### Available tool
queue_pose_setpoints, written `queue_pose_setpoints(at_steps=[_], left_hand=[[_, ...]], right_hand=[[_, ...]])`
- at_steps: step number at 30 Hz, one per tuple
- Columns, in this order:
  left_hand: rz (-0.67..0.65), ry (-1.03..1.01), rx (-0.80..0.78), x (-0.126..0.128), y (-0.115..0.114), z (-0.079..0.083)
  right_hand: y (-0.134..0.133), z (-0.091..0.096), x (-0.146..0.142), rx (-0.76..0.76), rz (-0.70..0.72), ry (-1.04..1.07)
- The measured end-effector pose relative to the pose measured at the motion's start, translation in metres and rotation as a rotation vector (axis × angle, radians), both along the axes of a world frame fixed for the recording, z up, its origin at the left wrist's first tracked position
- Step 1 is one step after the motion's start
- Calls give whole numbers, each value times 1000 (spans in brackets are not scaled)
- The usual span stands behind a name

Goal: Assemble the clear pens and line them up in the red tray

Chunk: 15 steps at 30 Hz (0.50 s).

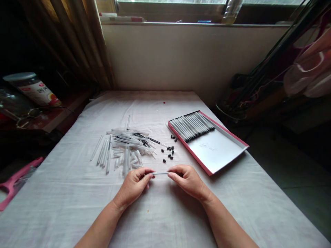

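A thin pale pen refill [161, 173] stretches level between my two hands, just above the cloth. My left hand [136, 182] pinches its left end between thumb and fingers. The right end is pinched in my right hand [188, 182]; both tips are hidden by the fingers. Beyond my left hand lies a loose heap of clear pen barrels [126, 139], with dark refills [141, 138] among them and short clear pen caps [136, 157] at its near side. Several small black plugs [170, 148] are scattered right of the heap.
A shallow red-edged box lid [217, 151] on the right holds a row of pens with black ends [192, 126]. White cloth covers the table [160, 220]. Pink scissors [15, 182] lie at the left edge; a lidded jar [36, 89] is on a side shelf.
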<state>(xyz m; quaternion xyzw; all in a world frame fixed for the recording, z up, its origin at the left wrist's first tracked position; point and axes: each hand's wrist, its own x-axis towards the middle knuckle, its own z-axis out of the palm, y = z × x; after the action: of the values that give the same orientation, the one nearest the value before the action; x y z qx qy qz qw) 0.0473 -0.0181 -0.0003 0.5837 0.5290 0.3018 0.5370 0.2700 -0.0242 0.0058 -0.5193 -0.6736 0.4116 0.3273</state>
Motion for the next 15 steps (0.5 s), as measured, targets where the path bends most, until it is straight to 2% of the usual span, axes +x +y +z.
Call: queue_pose_setpoints(at_steps=[6, 10, 12, 15], left_hand=[[7, -91, -48, 2, 2, 4], [49, -183, -79, 2, 3, 5], [60, -214, -68, 2, 4, 5], [63, -212, -55, 3, 5, 5]], right_hand=[[-2, 3, -3, 35, 6, -37], [-1, 18, 1, 176, -27, -97], [10, 29, 16, 272, -130, -100], [48, 41, 54, 388, -467, -127]])
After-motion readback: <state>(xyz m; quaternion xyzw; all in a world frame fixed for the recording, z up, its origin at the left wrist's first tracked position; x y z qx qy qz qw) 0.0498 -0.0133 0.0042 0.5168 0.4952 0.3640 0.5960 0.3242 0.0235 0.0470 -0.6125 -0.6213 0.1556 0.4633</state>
